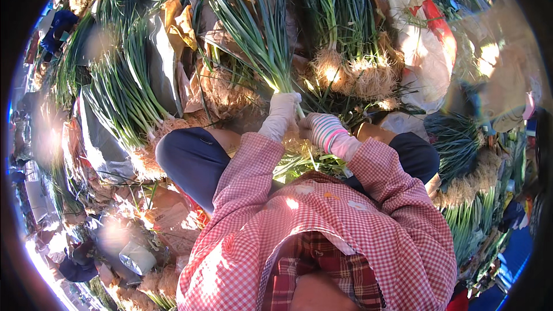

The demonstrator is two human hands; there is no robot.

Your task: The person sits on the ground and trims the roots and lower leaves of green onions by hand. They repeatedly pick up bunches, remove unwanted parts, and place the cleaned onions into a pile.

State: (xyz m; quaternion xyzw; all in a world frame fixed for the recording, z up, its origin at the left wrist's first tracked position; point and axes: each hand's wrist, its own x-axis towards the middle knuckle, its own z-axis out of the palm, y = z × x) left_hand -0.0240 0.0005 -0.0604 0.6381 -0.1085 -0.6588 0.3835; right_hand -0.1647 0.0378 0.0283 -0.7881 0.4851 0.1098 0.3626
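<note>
My left hand (283, 106), in a white glove, is wrapped around a bunch of green onions (270, 58) close to its pale base. The long leaves fan upward and away from me. One white stalk (300, 111) runs down from that grip to my right hand (324, 131). A striped knit glove covers this hand, and its curled fingers close on the stalk's lower end. The stalk's root end is hidden by the fingers. Below both hands, between my bent knees, lie loose green leaves and trimmings (309, 164).
Rooted onion bundles (121, 95) lie to the left, and more bundles (345, 21) lie ahead. A white and red plastic sack (421, 47) stands at the right front. Further onions (456, 142) are piled at right. A white container (137, 258) lies lower left. Another person (58, 30) is far left.
</note>
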